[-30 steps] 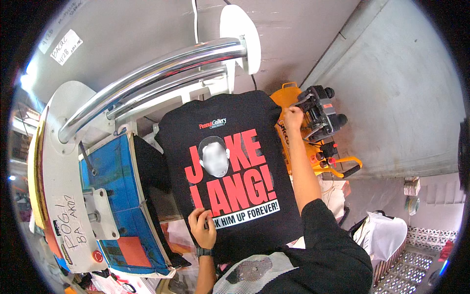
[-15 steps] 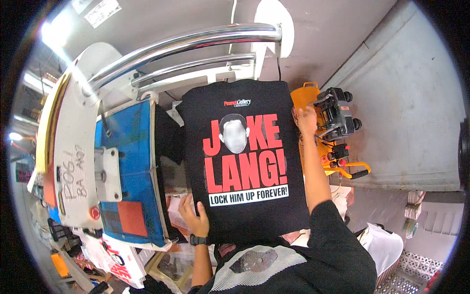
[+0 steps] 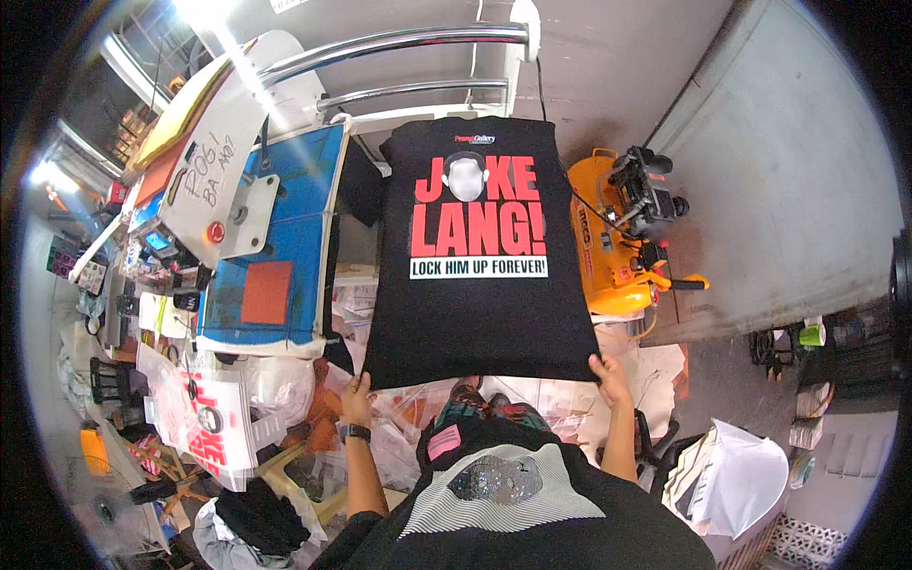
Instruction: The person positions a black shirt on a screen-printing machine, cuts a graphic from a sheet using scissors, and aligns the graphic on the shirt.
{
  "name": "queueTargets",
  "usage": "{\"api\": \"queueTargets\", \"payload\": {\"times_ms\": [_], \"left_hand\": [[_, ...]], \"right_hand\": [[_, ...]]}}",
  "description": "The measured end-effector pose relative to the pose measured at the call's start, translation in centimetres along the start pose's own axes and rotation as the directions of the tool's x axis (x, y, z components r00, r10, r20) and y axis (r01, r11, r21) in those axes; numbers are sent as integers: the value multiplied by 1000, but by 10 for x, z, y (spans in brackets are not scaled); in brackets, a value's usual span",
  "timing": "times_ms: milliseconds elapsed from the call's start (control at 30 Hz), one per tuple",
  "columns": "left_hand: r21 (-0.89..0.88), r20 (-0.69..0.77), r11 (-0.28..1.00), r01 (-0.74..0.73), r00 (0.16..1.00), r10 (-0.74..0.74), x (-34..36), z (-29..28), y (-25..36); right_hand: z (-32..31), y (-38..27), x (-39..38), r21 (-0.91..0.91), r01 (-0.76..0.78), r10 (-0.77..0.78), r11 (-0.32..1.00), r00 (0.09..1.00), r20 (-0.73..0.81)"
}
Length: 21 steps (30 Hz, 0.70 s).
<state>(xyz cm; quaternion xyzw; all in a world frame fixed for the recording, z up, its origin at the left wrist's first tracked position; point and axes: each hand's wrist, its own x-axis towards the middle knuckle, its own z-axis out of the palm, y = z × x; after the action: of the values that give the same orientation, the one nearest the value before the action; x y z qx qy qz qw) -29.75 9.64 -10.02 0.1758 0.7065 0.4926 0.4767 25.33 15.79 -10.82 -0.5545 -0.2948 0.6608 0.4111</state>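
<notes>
A black T-shirt (image 3: 484, 323) lies spread in front of me, its chest printed with big red letters, a grey picture of a head and a white strip of lettering. My left hand (image 3: 357, 401) pinches the shirt's lower left corner. At the lower right corner, my right hand (image 3: 611, 382) grips the hem, thumb on top. Between the two hands the hem is stretched nearly straight. Whatever supports the shirt is hidden beneath it.
A heat press with a blue lower plate (image 3: 294, 228) and chrome bars (image 3: 399, 43) stands left and behind. An orange air compressor (image 3: 598, 233) is close on the right. Printed sheets (image 3: 204, 423) are stacked at lower left; scattered papers lie under the shirt's front edge.
My right hand has come down from the shirt's upper right side to its lower right corner. My left hand now holds the lower left corner. The view has shifted.
</notes>
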Motion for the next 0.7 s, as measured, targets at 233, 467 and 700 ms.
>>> {"api": "queueTargets", "payload": {"times_ms": [233,467,700], "left_hand": [[-33,-12,981,-192,981,192,-15,3,2],[575,295,760,-303,943,154,34,-92,-141],[618,206,774,138,922,-329,-72,-184,-289]], "right_hand": [[-11,-20,-7,-229,141,-193,963,955,-224],[76,-49,-28,-837,221,-733,500,622,-274],[446,-129,-87,-329,944,-697,28,254,670]]}}
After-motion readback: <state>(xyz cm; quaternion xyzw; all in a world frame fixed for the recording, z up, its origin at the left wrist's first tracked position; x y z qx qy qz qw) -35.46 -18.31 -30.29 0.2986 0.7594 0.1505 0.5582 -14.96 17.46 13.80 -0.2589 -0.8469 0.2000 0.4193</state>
